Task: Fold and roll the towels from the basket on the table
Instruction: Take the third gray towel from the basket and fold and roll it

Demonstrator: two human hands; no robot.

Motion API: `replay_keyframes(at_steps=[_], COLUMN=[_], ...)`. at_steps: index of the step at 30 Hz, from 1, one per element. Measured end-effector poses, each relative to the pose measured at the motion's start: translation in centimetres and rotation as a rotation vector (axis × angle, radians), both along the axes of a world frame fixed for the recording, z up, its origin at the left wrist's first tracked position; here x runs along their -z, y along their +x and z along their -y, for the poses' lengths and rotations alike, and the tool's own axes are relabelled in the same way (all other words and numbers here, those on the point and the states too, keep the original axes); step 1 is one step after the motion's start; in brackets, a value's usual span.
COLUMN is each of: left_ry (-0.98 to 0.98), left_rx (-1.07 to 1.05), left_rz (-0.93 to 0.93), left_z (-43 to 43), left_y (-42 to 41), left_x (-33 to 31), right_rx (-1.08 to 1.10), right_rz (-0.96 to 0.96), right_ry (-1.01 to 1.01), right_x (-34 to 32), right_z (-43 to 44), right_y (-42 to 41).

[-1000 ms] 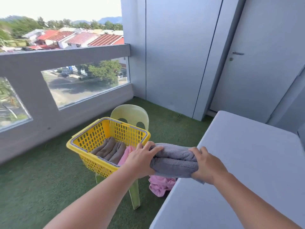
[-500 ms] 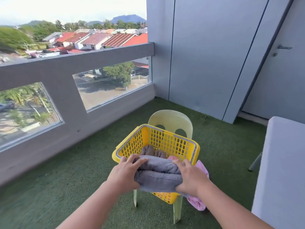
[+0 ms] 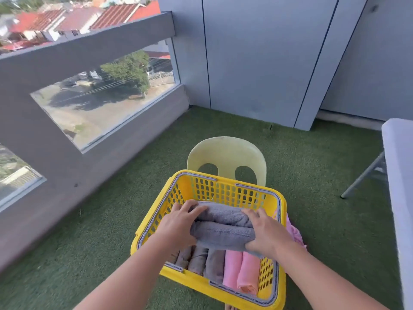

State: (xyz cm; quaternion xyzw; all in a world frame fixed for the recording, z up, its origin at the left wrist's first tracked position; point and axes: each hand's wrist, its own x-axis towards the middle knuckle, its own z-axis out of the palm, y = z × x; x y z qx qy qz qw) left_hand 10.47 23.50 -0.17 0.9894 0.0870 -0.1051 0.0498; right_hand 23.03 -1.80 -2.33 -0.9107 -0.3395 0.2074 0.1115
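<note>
Just over yellow basket (image 3: 225,192) of grey and pink rolls (image 3: 214,265), left hand (image 3: 176,227), right hand (image 3: 266,233) tight around grey towel (image 3: 223,231).

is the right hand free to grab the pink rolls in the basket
Probably not yet: the right hand grips the grey towel roll, shared with the left hand. The pink rolls lie uncovered just below it in the basket, so letting go should free the way.

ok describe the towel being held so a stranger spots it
Find the yellow plastic basket before the pale green plastic chair back. Over its row of grey and pink rolled towels, the left hand and right hand grip a grey terry roll. It alone lies crosswise, uppermost.
</note>
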Motion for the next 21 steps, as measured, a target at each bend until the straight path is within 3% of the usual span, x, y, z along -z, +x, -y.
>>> replay_keyframes(at_steps=[10,21], left_ry=[-0.065,-0.075], left_rx=[0.093,0.151], left_rz=[-0.143,-0.234], left_z=[-6.5,-8.7], left_y=[8.5,12.4], left_x=[8.7,15.9], right_rx=[0.159,0.291], right_rz=[-0.157,-0.197], right_ry=[-0.081,-0.149], right_x=[7.8,14.7], right_z=[-5.6,-7.8], right_y=[5.6,6.4])
